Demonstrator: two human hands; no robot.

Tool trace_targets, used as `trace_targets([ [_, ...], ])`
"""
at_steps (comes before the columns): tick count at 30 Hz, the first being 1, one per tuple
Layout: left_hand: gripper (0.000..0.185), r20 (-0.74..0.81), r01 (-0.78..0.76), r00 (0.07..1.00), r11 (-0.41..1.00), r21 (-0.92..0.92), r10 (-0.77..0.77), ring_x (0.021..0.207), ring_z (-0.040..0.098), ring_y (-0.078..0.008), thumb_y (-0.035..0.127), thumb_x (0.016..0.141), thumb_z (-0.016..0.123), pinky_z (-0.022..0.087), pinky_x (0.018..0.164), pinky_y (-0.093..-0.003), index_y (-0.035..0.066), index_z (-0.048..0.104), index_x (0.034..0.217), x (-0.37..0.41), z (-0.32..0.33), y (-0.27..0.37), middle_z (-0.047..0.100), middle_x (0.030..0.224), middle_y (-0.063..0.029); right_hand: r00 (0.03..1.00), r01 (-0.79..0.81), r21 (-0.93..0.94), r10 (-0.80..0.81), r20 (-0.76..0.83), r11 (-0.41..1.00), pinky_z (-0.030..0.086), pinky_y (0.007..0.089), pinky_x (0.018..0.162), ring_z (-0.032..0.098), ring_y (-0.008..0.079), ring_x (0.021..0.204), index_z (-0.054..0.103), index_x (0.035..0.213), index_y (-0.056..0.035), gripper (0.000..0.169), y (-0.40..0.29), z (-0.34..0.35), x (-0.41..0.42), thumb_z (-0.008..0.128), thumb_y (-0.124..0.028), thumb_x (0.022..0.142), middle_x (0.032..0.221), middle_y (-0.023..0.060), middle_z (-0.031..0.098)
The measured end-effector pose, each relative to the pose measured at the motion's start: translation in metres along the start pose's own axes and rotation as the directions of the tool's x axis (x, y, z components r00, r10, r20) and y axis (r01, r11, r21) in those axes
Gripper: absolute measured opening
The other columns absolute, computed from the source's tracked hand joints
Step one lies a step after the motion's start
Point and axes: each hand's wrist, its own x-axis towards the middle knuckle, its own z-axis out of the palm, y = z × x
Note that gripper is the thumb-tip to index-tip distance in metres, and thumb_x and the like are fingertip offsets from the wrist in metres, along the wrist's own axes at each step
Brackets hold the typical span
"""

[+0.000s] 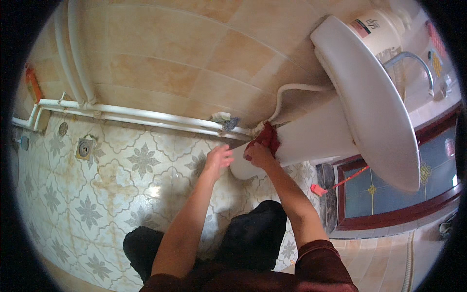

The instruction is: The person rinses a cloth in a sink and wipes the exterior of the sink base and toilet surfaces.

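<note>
My right hand (259, 154) grips a dark red cloth (269, 138) and presses it against the white ceramic pedestal (310, 137) of a washbasin, near the pedestal's foot. Part of the cloth hangs past my fingers towards the wall side. Just left of the pedestal's base, my left hand (219, 158) is in the air with its fingers apart and nothing in it. The white basin (368, 98) tops the pedestal at the right of the view.
White pipes (146, 114) run along the tiled wall's foot; a sponge (221, 116) and a grey scouring pad (231, 124) rest on them. A white hose (288, 87) rises behind the pedestal. A floor drain (85, 149) lies left. A red-handled brush (319, 189) is near the door (394, 182).
</note>
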Motion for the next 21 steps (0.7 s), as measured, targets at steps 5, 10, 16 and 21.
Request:
trace_targets([
  [5,0.054,-0.191,0.089,0.981,0.952,0.294,-0.033,0.091,0.064,-0.0257,0.049,0.089,0.057,0.05,0.084,-0.0394,0.008,0.054,0.123,-0.007,0.018,-0.058,0.062,0.109,-0.0123,0.999,0.032,0.702,-0.018,-0.027,0.711,0.048,0.0393,0.087,0.062,0.0274,0.102,0.065,0.105,-0.0072,0.033,-0.039,-0.031,-0.038,0.062,-0.005,0.073,0.103,0.0115,0.068],
  [10,0.059,0.219,0.122,0.976,0.828,-0.548,0.001,0.103,0.057,-0.0298,0.058,0.084,0.064,0.05,0.086,-0.0476,0.015,0.05,0.122,-0.05,0.072,-0.043,0.056,0.111,-0.0129,0.973,0.054,0.835,0.16,-0.168,0.548,0.048,0.0398,0.091,0.064,0.0288,0.104,0.061,0.116,-0.0071,0.037,-0.076,-0.095,-0.108,0.061,-0.015,0.081,0.116,0.0131,0.065],
  [16,0.051,0.371,0.217,0.926,0.699,-0.682,0.074,0.089,0.064,-0.0308,0.051,0.094,0.047,0.051,0.084,-0.0463,0.004,0.064,0.104,-0.046,0.098,-0.005,0.068,0.096,-0.0143,0.603,0.459,0.591,0.256,-0.755,0.664,0.049,0.0322,0.077,0.061,0.0209,0.082,0.066,0.101,-0.0041,0.02,-0.129,-0.258,-0.216,0.052,-0.016,0.093,0.096,0.0061,0.065],
  [21,0.056,0.15,-0.469,0.804,0.769,-0.435,0.576,0.107,0.055,-0.0272,0.031,0.088,0.062,0.049,0.089,-0.0431,0.013,0.04,0.137,-0.057,0.2,0.042,0.052,0.121,-0.0135,0.417,0.857,0.37,-0.059,-0.907,0.359,0.044,0.0359,0.09,0.059,0.0198,0.099,0.063,0.11,-0.0141,0.027,-0.132,-0.329,-0.296,0.062,-0.03,0.088,0.11,0.0074,0.062],
])
